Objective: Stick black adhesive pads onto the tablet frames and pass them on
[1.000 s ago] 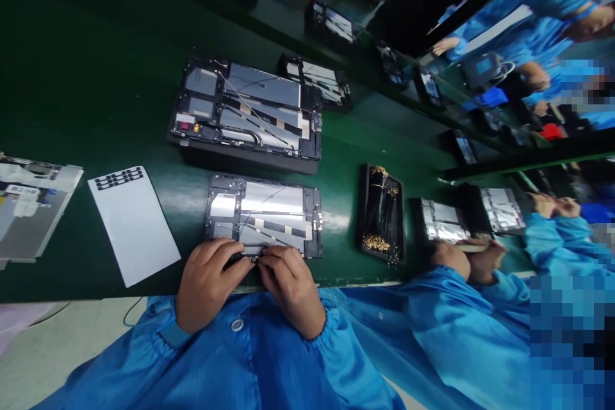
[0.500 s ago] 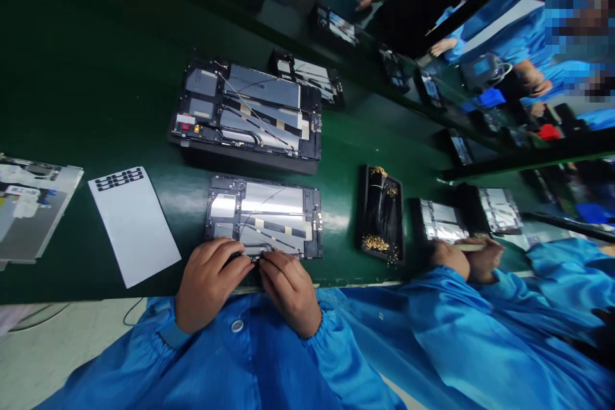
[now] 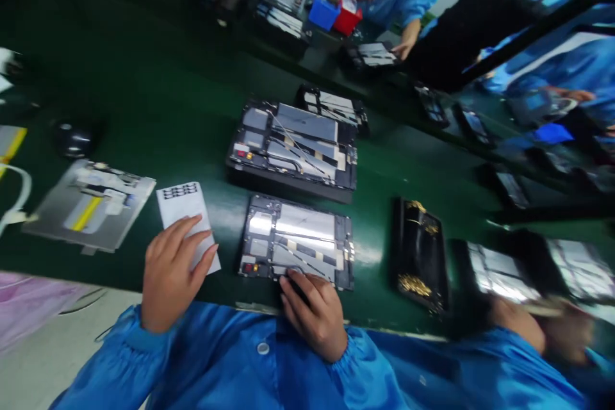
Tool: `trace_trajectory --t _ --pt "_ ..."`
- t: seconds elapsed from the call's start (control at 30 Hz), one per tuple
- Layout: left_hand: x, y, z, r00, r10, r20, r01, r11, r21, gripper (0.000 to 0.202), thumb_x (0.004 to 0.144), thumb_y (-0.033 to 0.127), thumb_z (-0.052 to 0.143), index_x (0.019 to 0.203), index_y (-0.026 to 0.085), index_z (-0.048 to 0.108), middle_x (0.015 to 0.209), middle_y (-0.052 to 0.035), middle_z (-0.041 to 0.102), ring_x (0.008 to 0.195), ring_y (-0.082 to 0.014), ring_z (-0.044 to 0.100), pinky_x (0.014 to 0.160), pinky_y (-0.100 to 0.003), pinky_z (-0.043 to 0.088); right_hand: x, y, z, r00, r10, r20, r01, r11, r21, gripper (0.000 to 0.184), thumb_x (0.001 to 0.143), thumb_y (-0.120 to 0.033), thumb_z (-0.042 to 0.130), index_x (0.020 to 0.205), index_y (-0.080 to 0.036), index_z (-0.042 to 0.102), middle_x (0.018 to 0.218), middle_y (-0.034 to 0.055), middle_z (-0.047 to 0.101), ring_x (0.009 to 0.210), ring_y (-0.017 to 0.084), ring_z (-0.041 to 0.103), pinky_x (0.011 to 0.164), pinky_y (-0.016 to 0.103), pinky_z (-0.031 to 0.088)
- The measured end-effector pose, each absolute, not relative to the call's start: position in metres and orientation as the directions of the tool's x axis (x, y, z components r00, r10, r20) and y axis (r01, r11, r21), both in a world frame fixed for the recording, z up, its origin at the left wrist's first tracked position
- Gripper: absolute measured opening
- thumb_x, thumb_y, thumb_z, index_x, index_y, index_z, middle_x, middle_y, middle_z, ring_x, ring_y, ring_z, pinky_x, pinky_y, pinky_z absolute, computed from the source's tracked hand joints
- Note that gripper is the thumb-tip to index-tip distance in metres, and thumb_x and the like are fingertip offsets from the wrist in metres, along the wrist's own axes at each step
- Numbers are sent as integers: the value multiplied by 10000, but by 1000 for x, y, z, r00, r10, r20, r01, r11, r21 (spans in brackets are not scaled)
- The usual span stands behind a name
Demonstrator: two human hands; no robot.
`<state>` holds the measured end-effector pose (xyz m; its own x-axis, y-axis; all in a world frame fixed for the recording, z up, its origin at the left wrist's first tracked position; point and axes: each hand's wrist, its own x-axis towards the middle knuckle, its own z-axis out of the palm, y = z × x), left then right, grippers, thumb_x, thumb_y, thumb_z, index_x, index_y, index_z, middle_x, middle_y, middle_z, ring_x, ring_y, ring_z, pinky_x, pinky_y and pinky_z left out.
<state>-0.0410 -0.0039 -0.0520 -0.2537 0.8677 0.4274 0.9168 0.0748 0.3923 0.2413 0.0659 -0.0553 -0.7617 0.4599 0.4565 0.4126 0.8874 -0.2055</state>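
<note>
My left hand [image 3: 175,262], fingers loosely spread, lies over the lower part of a white sheet [image 3: 179,205] with rows of small black stickers at its top. An opened tablet [image 3: 307,221] lies on the green bench, its silver battery, black strips and cables exposed. At its near edge my right hand [image 3: 314,311] is closed, fingertips bent down onto the rim by a dark cable. What those fingertips hold, if anything, is hidden beneath them.
Beyond lies a stack of opened tablets [image 3: 293,144]. Right of me is a black tray [image 3: 420,256] of black cables with gold ends. On the left are a metal panel [image 3: 96,205] and a dark rounded object [image 3: 74,138]. A co-worker's hands [image 3: 542,327] are blurred at right.
My left hand has left the tablet's near edge and moved left onto the white sheet, its fingers spreading. My right hand stays at the tablet's edge. The view has swung left.
</note>
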Motion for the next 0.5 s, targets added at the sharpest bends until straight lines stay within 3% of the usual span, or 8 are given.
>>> trace_trajectory --t 0.13,0.3,0.4,0.5 --pt "-65 -7 -63 -235 934 270 945 154 289 445 974 423 554 1354 191 561 1578 -134 425 1462 -350 392 1188 -561 323 224 77 -35 -786 423 451 366 906 -212 198 945 -163 641 1135 -141 689 1040 116 738 897 227 648 765 376 524" --pt "-64 -11 -66 -178 959 218 951 111 289 448 985 458 519 1375 242 563 1593 -73 413 1472 -299 388 1211 -530 320 148 110 -8 -890 357 284 274 916 -293 194 1013 -242 544 1146 -161 661 1037 106 712 928 219 649 819 353 526" --pt "-63 -13 -65 -188 958 216 949 121 290 442 979 452 527 1365 243 579 1593 -72 412 1469 -296 393 1219 -533 313 87 135 -11 -945 312 94 284 930 -235 160 1019 -236 524 1036 -169 668 982 84 704 922 211 658 841 322 517" --pt "-63 -14 -65 -192 958 213 949 125 289 450 972 452 536 1365 239 586 1589 -80 417 1467 -301 397 1218 -536 319 41 153 -21 -943 324 -81 332 935 -122 167 1027 -223 497 1046 -156 649 1017 93 702 943 206 670 845 302 504"
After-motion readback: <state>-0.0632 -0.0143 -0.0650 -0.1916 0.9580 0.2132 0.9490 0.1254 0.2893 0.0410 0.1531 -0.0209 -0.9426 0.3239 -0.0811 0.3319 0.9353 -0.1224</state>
